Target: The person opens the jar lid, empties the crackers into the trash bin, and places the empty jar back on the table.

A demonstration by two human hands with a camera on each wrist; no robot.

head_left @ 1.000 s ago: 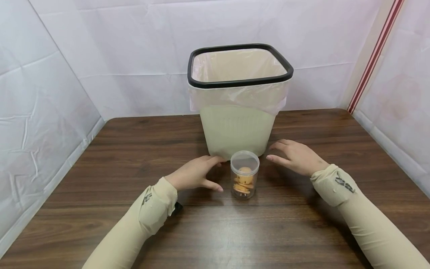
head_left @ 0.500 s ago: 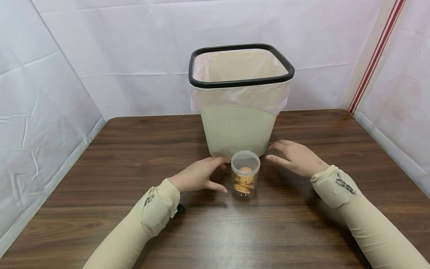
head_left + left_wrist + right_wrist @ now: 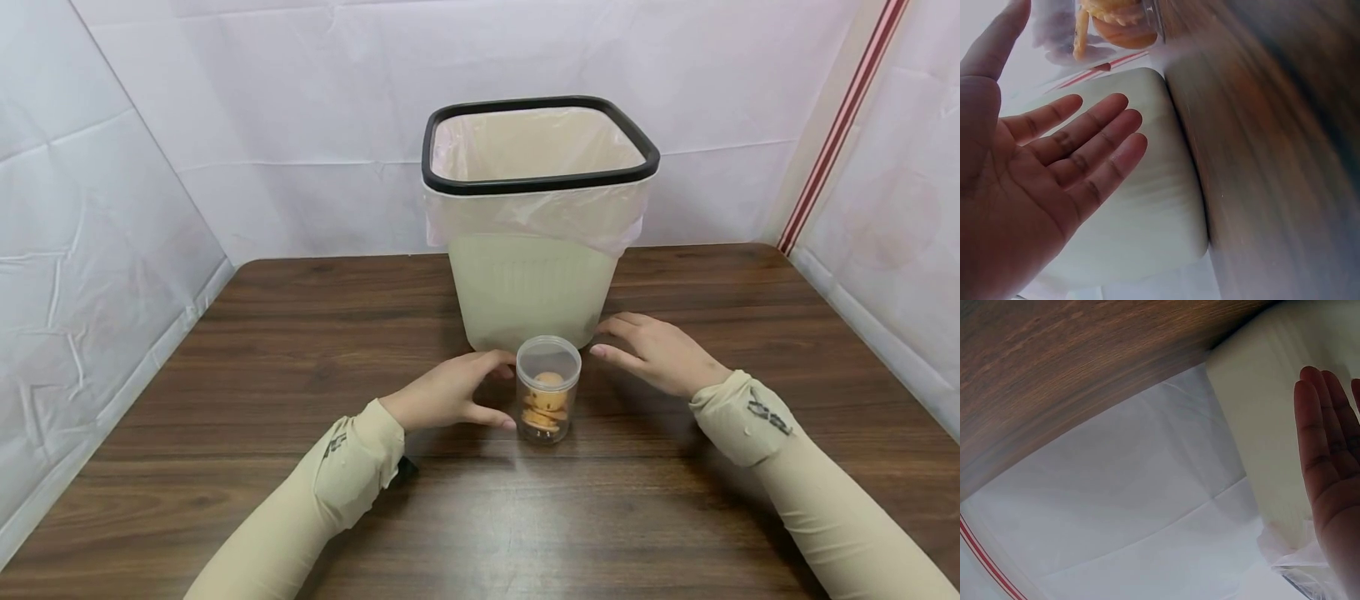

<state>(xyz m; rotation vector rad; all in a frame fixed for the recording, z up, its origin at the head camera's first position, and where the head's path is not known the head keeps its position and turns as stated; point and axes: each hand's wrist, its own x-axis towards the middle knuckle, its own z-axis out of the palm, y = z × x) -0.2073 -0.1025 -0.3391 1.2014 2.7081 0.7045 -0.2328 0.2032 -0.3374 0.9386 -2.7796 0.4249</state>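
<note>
A small clear jar [image 3: 547, 387] with a clear lid holds orange cookies and stands on the wooden table [image 3: 300, 350], just in front of the bin. My left hand [image 3: 453, 390] lies open beside the jar on its left, thumb tip almost at the jar's wall; the left wrist view shows the straight fingers [image 3: 1079, 140] with the jar [image 3: 1113, 25] ahead of them. My right hand [image 3: 656, 350] hovers open to the jar's right, apart from it, and its straight fingers [image 3: 1325, 444] show in the right wrist view.
A pale green waste bin [image 3: 536, 225] with a black rim and a thin plastic liner stands mid-table behind the jar. White sheet walls [image 3: 112, 208] close in the table on the left, back and right. A red-striped post [image 3: 840, 125] stands at the back right.
My left hand has crept rightward toward the jar. The right hand has shifted slightly left. The jar has stayed in place.
</note>
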